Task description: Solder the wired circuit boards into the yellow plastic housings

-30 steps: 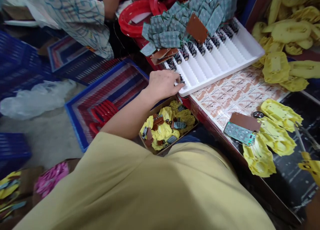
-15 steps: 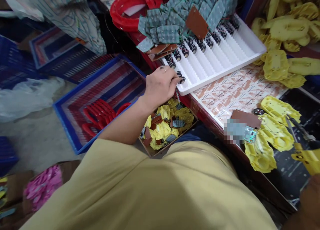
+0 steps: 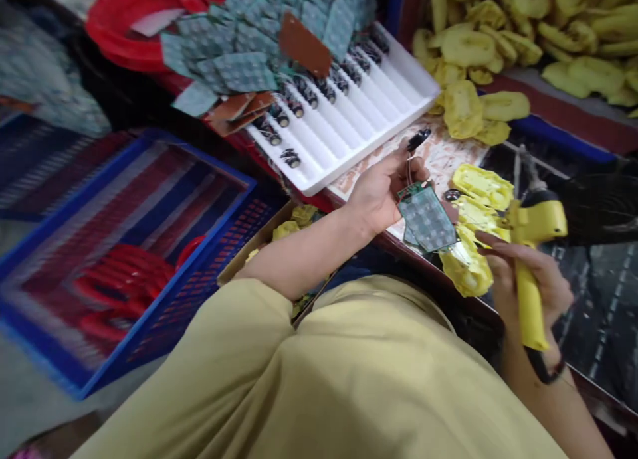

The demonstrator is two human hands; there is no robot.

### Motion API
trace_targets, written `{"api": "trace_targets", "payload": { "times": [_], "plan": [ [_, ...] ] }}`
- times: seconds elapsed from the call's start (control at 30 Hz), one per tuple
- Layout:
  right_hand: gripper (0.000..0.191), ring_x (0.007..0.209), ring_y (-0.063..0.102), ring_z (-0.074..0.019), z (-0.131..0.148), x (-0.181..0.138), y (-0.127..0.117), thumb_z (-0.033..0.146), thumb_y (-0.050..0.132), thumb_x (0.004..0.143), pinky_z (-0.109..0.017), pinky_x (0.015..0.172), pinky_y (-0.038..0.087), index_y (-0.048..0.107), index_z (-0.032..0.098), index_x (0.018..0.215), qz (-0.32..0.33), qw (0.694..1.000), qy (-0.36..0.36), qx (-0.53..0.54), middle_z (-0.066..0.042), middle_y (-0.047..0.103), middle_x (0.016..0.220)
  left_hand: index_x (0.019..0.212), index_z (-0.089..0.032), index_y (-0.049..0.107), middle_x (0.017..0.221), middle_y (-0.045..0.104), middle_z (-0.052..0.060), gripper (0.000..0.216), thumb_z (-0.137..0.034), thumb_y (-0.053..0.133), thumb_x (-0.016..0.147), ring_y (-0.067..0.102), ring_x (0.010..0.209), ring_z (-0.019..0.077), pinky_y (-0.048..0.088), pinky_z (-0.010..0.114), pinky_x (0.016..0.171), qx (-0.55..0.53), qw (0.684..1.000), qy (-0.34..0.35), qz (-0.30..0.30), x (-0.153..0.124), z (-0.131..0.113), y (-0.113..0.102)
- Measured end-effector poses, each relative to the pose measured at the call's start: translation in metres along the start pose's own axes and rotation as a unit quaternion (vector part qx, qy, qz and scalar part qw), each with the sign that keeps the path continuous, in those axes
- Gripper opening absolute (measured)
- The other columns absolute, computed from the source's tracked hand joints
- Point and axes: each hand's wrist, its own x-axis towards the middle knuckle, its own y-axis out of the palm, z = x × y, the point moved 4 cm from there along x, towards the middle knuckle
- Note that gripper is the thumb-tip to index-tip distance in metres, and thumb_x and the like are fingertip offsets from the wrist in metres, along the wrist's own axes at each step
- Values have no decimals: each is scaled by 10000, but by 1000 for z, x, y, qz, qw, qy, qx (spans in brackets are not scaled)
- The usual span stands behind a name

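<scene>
My left hand (image 3: 381, 193) is closed on a small green circuit board (image 3: 427, 217) with thin wires running up to a little black part (image 3: 417, 139). It hovers just in front of the white slotted tray (image 3: 349, 137), above the printed sheet. My right hand (image 3: 528, 279) grips a yellow electric screwdriver (image 3: 529, 260), its tip pointing up and away. Between the two hands lie yellow plastic shells (image 3: 471, 263) on the bench.
The white tray holds several small black motors (image 3: 290, 157) and a heap of green boards (image 3: 249, 54). More yellow shells (image 3: 498, 40) are piled at the back right. A blue crate (image 3: 114, 246) with red parts stands left, and a cardboard box (image 3: 259, 236) of parts sits below the bench edge.
My left hand left the tray's near corner and moved right, now carrying a board with a wired motor. My right hand came into view with the yellow screwdriver. The view swung right.
</scene>
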Motion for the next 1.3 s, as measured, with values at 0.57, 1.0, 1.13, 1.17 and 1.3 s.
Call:
{"api": "trace_targets", "payload": {
  "times": [0.57,1.0,1.13,1.17,1.3],
  "plan": [
    [253,449,471,-100,18,27,-13,377,856,953,-257,400,301,641,261,886,-148,989,5,-3,71,602,660,1399,-336,731,1487,714,98,388,-535,592,1097,619,1458,289,492,547,1248,606,484,529,345,12,29,-9],
    [290,934,815,-237,-43,42,-18,446,818,988,-376,849,682,681,290,1191,-36,998,19,-54,-30,819,1131,1146,-221,760,955,782,-10,317,-458,550,1132,827,940,170,650,297,752,598,715,244,266,66,-4,57],
    [348,1166,757,-311,-87,89,-5,537,803,966,-500,1090,625,688,288,1179,75,991,-12,-112,-80,784,1208,945,-149,764,838,760,10,97,-234,729,978,768,843,150,597,273,749,637,675,207,310,89,6,70],
    [389,1148,753,-315,-97,97,0,575,810,946,-506,1086,622,690,284,1176,102,988,-10,-114,-85,782,1198,926,-142,763,817,754,14,56,-192,740,940,750,827,146,586,274,761,652,658,204,317,95,12,70],
    [528,968,744,-283,-124,108,14,701,764,928,-450,925,638,687,264,1212,190,973,10,-134,-90,791,1108,911,-141,772,845,765,36,101,-98,719,837,724,879,167,562,299,849,721,582,216,307,118,31,68]
  ]
}}
